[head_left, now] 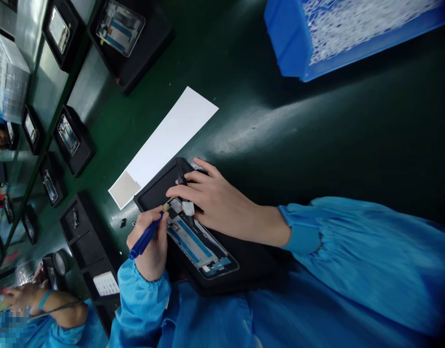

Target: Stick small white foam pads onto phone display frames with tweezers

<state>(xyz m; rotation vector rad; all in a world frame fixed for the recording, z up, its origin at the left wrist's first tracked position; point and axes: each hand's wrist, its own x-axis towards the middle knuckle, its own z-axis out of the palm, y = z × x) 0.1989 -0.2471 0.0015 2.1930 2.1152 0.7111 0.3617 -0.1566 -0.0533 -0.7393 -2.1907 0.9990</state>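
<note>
A phone frame (pixel 202 241) with blue strips inside lies in a black foam tray (pixel 160 186) close to my body. My left hand (pixel 150 244) is closed around a blue pen-like tool (pixel 146 239). Its pale yellowish tip is at the frame's upper end. From the right, my right hand (pixel 226 203) reaches over the tray, fingers partly spread. Between its fingers and thumb is a dark bar-shaped piece (pixel 182 175) with a small white block (pixel 188 208) against it. Part of this piece is hidden by the fingers, and its kind is unclear.
A white paper strip (pixel 171 130) lies beyond the tray. A blue bin (pixel 289 41) of white pieces stands upper right. More black trays (pixel 153 43) with phone frames line the left. A compartmented black tray (pixel 86 246) is nearby. A co-worker's arm (pixel 68 307) shows lower left.
</note>
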